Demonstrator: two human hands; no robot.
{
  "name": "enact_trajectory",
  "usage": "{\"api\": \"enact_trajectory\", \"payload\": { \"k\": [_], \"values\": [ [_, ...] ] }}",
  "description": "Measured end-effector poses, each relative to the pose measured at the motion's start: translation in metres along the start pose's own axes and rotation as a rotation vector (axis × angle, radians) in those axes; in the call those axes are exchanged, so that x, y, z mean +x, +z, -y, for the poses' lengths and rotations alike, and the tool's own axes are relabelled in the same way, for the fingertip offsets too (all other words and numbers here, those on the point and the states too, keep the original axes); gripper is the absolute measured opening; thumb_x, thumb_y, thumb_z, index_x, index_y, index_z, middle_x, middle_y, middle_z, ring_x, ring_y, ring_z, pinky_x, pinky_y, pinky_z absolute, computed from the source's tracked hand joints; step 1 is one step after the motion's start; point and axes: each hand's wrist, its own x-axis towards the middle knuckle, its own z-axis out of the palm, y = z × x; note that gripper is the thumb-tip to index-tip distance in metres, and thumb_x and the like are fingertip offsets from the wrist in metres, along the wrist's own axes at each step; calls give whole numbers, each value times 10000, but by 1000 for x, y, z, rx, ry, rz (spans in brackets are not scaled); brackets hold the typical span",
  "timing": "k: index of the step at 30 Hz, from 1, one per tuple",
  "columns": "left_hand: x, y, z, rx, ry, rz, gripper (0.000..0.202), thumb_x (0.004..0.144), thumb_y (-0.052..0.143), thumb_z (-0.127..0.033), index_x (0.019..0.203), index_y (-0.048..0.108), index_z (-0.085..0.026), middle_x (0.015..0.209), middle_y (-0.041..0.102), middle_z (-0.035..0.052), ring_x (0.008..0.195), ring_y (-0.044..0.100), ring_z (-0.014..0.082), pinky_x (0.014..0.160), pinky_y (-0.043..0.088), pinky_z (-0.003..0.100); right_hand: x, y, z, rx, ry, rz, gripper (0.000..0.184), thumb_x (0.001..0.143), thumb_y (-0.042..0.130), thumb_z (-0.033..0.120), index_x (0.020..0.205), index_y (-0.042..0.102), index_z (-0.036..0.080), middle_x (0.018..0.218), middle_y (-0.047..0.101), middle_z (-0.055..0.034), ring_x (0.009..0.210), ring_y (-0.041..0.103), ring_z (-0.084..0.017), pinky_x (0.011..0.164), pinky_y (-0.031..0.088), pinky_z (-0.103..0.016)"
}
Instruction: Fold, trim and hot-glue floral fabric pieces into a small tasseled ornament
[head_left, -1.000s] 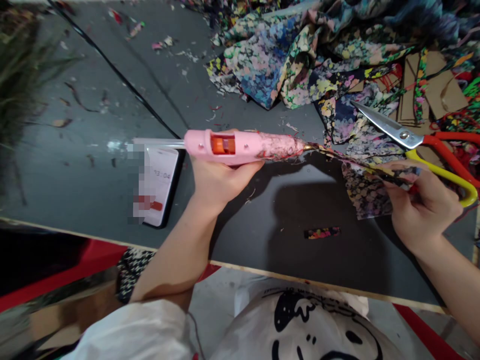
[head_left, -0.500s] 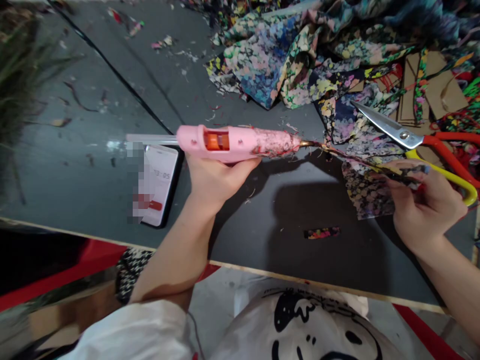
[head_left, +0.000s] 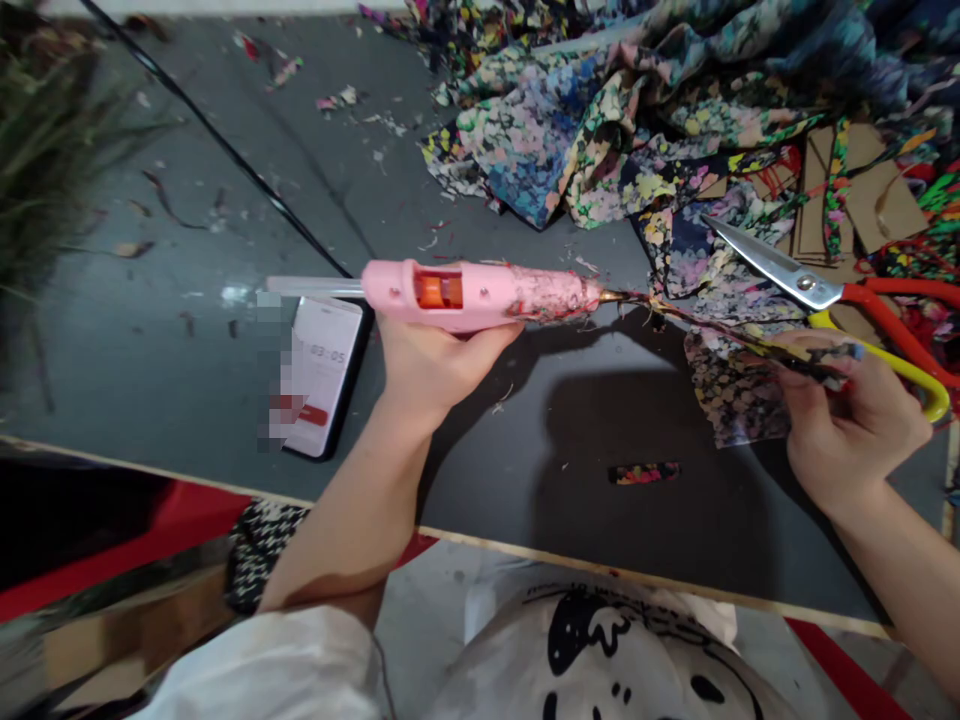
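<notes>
Head view, with clock positions read from its middle: crumpled floral cloth [head_left: 532, 150], matte and deeply creased, heaps up at 1 o'clock. Flat brown cardboard pieces [head_left: 874, 205] lie at 2 o'clock, and near them steel-bladed scissors [head_left: 806, 283] with smooth red and yellow handles point towards 11. At 10 o'clock sits a blurred tuft of wispy green strands [head_left: 45, 170]; at 9, a flat phone [head_left: 330, 345] with a lit screen.

Beneath is a dark grey table [head_left: 165, 380] with a pale edge, flecked with thread and scraps; one short floral piece [head_left: 645, 473] lies at 4 o'clock. A black cable [head_left: 225, 150] slants in from 10. Beyond the edge show a grey floor [head_left: 431, 610] and, at 5 o'clock, a white shirt [head_left: 622, 660] printed in black.

Just above centre, the left hand [head_left: 439, 365] grips a pink plastic glue gun [head_left: 484, 295], its nozzle aimed at 3 o'clock, its front barrel fuzzy with stuck threads, a translucent stick [head_left: 315, 287] protruding behind. Near 3 o'clock, the right hand [head_left: 855, 420] pinches a narrow, dark floral strip [head_left: 720, 335] that stretches to the nozzle; whether they touch is unclear.
</notes>
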Motion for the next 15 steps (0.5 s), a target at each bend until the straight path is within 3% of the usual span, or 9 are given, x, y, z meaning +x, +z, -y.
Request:
{"api": "enact_trajectory", "payload": {
  "k": [7, 12, 15],
  "values": [
    [-1, 1, 3, -49, 15, 21, 116, 641, 686, -245, 671, 584, -197, 632, 608, -28, 591, 584, 138, 576, 488, 282, -1, 3, -4, 104, 10, -8, 199, 753, 613, 81, 888, 656, 220, 838, 716, -41, 786, 685, -198, 691, 539, -354],
    [-1, 1, 3, -81, 57, 65, 168, 663, 684, -195, 629, 519, -199, 582, 529, -43, 535, 518, 109, 495, 420, 259, 0, 3, -3, 135, -4, -2, 227, 745, 612, 64, 913, 671, 206, 853, 716, -52, 788, 681, -191, 704, 528, -333],
    [-1, 2, 3, -85, 61, 47, 143, 661, 690, -183, 648, 548, -192, 594, 563, -36, 546, 542, 113, 508, 448, 260, -1, 1, -1, 99, 59, 2, 221, 765, 622, 83, 932, 684, 214, 862, 722, -45, 750, 666, -172, 668, 506, -303]
  ]
}}
